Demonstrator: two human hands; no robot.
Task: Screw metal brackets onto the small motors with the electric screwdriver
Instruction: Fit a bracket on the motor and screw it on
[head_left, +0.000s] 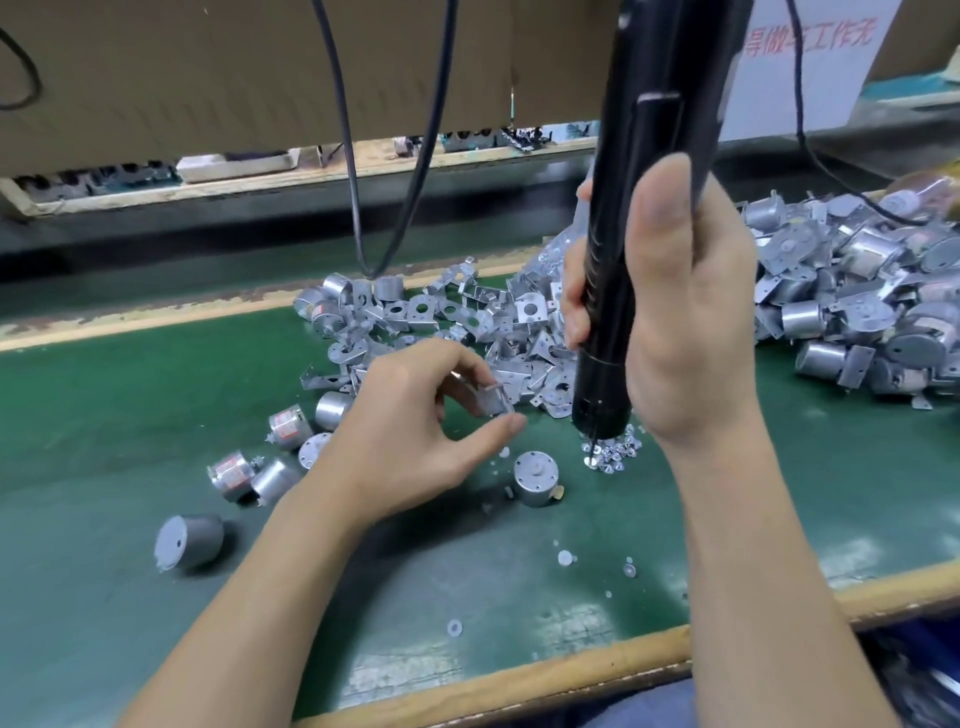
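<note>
Metal bracket (493, 401), a small bent plate, is pinched between the thumb and the first fingers of the left hand (410, 441). It is held just above the green mat (130, 415), a little in front of the heap of loose brackets (467, 322).

From my remote seat I see the right hand (685, 312) wrapped around the black barrel of the electric screwdriver (644, 208). The thumb lies straight up along the body and the fingertips show on the far side. The tool stands nearly upright, and its bit goes down into a small cluster of screws (613, 454) on the mat.

Just beside the screws, between both hands, one small motor (536, 478) stands upright with its shaft up, apart from the bracket. To the left of the left wrist lie several more motors (283, 470), some with red labels. One grey motor (189, 540) lies alone on its side, nearer to me. A few white washers (565, 558) are scattered on the mat towards the front wooden edge.

Behind the right hand is a big pile of motors with brackets (857, 306) on them. Two black cables (353, 182) hang in front of a cardboard wall (182, 78).
</note>
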